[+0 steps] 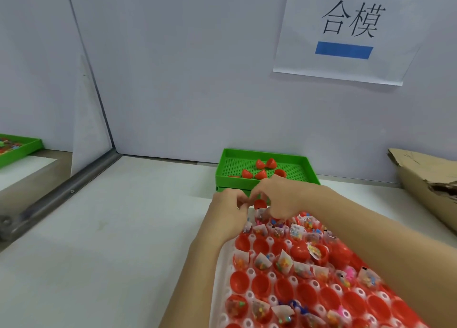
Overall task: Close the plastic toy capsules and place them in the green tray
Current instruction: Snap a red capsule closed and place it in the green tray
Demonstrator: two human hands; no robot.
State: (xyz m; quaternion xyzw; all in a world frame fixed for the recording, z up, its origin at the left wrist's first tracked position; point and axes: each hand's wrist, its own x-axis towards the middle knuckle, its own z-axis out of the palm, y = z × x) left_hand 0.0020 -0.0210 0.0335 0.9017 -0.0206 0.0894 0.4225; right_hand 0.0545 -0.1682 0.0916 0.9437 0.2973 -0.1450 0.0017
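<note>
A red capsule half (259, 204) sits between my two hands at the far end of the white holder tray (223, 266). My left hand (228, 210) pinches it from the left, and my right hand (284, 195) curls its fingers over it from the right. Below it stands a capsule half with a toy packet (261, 215). The holder tray carries rows of open red capsule halves (262, 284), many with small toy packets. Beyond my hands, the green tray (265, 168) holds several closed red capsules (259, 164).
A torn cardboard box (425, 181) lies at the right. A white partition with a metal base rail (64, 194) stands at the left; behind it sits another green tray (19, 149). A paper sign (346, 33) hangs on the back wall.
</note>
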